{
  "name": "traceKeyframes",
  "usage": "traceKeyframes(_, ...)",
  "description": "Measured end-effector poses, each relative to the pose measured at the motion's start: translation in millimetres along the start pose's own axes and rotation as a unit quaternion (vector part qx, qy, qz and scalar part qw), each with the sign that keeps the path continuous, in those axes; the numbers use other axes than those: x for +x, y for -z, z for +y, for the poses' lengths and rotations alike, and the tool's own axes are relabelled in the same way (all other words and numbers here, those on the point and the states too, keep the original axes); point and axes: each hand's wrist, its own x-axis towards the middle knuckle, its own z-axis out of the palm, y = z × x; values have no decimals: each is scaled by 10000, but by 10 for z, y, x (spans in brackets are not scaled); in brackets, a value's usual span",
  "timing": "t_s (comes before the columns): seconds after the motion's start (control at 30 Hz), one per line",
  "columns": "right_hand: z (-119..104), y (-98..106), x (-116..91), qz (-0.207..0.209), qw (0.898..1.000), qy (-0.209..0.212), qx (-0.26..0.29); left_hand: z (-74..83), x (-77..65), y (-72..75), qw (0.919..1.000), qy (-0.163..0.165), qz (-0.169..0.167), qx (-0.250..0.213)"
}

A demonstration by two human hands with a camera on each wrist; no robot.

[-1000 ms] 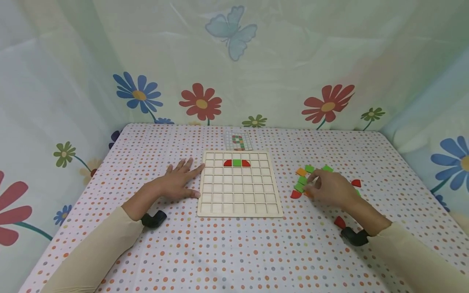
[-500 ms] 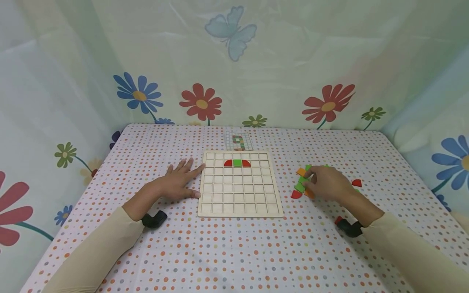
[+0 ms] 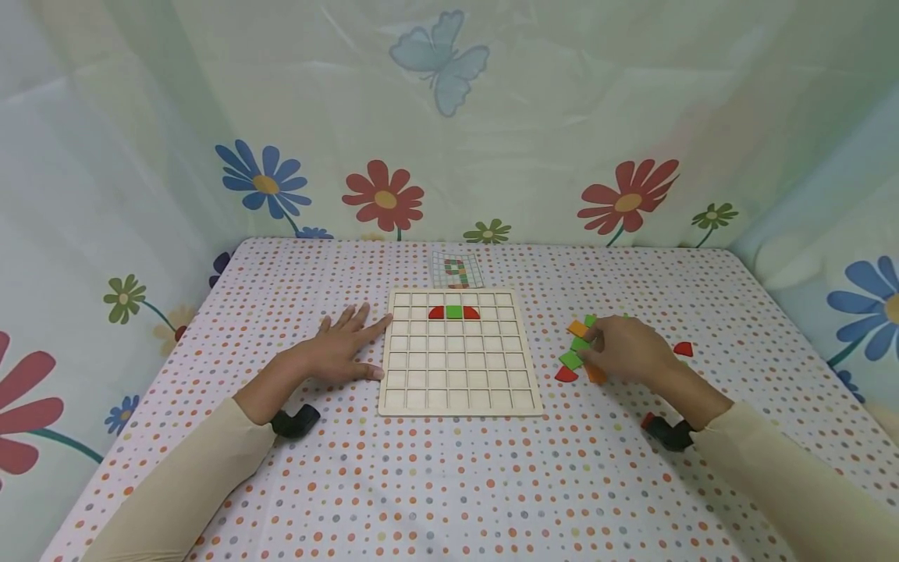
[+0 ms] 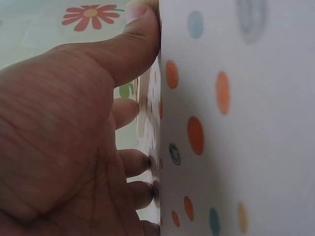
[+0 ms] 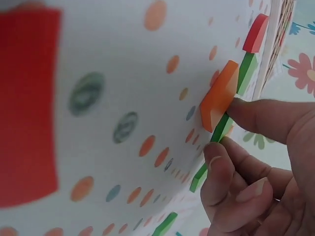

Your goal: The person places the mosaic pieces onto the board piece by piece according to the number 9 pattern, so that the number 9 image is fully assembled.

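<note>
A pale wooden grid board (image 3: 456, 361) lies mid-table. Near its top, a green square tile (image 3: 454, 312) sits between two red quarter-round tiles, the left red tile (image 3: 437, 313) and its mirror image. My left hand (image 3: 340, 351) rests on the cloth with spread fingers, thumb and forefinger against the board's left edge. Right of the board, my right hand (image 3: 628, 351) reaches into loose tiles. Its thumb and fingers pinch a green tile (image 5: 222, 129) by its edges. The thumb is close against an orange tile (image 5: 220, 96); whether they touch I cannot tell.
Behind the board lies a small pattern card (image 3: 458, 271). Around my right hand are a red tile (image 3: 566, 374), another green tile (image 3: 570, 360) and an orange tile (image 3: 578, 329). A red tile (image 3: 684, 349) lies farther right. Dark wrist cameras sit under both wrists.
My right hand has shifted slightly among the tiles, its fingertips closing on a green one. A red and a green tile have slid slightly left. My left hand has stayed put.
</note>
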Motion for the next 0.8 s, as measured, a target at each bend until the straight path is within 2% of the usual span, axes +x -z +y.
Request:
traceKeyframes(0.2, -33, 62, 59, -167, 9999, -1, 32, -6, 5, 6, 10000, 61, 1, 24)
traceKeyframes(0.37, -222, 177, 134, 107, 9995, 267, 150, -15, -11, 13, 9999, 97, -16, 41)
traceKeyframes(0.47, -445, 188, 219, 142, 9984, 529, 163, -27, -18, 14, 10000, 93, -4, 27)
traceKeyframes(0.6, -725, 113, 362, -31, 9956, 923, 152, -43, -10, 3, 10000, 42, -15, -19)
traceKeyframes(0.8, -997, -17, 611, -406, 9808, 1903, 155, -48, 28, -26, 10000, 12, -39, -13)
